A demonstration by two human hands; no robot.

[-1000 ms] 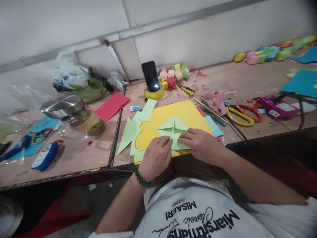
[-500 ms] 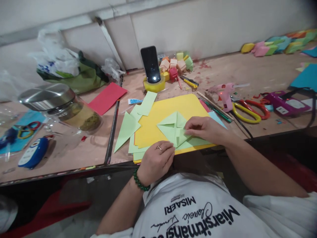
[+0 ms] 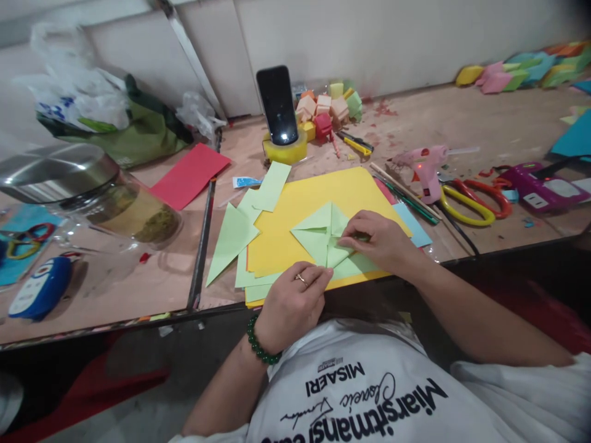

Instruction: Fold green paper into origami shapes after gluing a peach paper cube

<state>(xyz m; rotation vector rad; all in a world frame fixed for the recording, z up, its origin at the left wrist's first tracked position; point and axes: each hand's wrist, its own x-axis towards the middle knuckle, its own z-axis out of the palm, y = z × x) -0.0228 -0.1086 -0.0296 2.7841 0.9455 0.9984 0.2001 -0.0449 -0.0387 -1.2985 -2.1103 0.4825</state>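
A light green paper (image 3: 318, 243), folded inward into a diamond with creased flaps, lies on a stack of yellow paper (image 3: 272, 246). My right hand (image 3: 381, 240) pinches the paper's right-hand flap between thumb and fingers. At the lower corner of the diamond, my left hand (image 3: 295, 298) is closed, fingers together and fingertips pressed on the paper; its thumb is mostly hidden. Loose light green pieces (image 3: 231, 237) lie left of the stack, and another green sheet (image 3: 362, 266) shows beneath the diamond.
Beyond the stack, a phone (image 3: 278, 104) leans in a yellow tape roll (image 3: 286, 149). Scissors (image 3: 466, 212), a pink glue gun (image 3: 427, 172) and pencils (image 3: 406, 197) lie to the right. On the left are a glass jar (image 3: 129, 209), a red sheet (image 3: 189, 175) and a blue device (image 3: 41, 286).
My right hand has moved slightly left with the flap, folding it nearer the diamond's middle. My left hand stays at the lower corner. The camera view has shifted slightly.
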